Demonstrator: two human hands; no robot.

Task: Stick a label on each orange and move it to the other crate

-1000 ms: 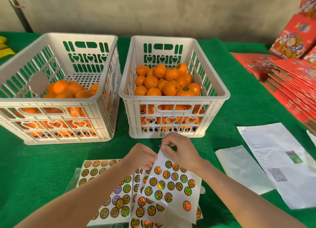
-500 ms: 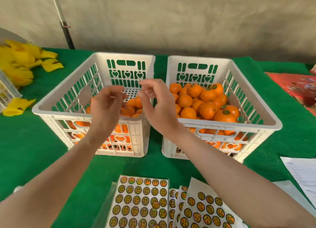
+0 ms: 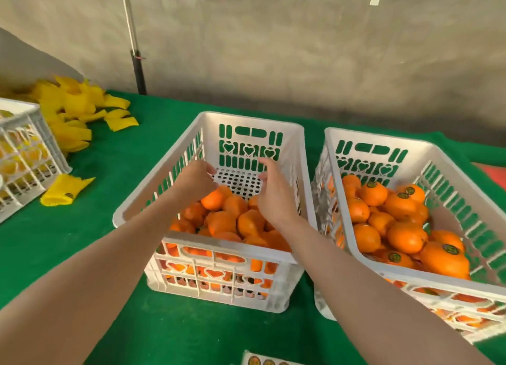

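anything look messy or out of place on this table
Yellow wrappers lie scattered on the green cloth at far left, one stray beside the white crate there. Nothing else stands out.

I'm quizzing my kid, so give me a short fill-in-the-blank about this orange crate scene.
The left hand and right hand are over the ___ crate.
The labelled oranges lie in the ___ crate.
The cloth is ___.
Missing: left, right, green.
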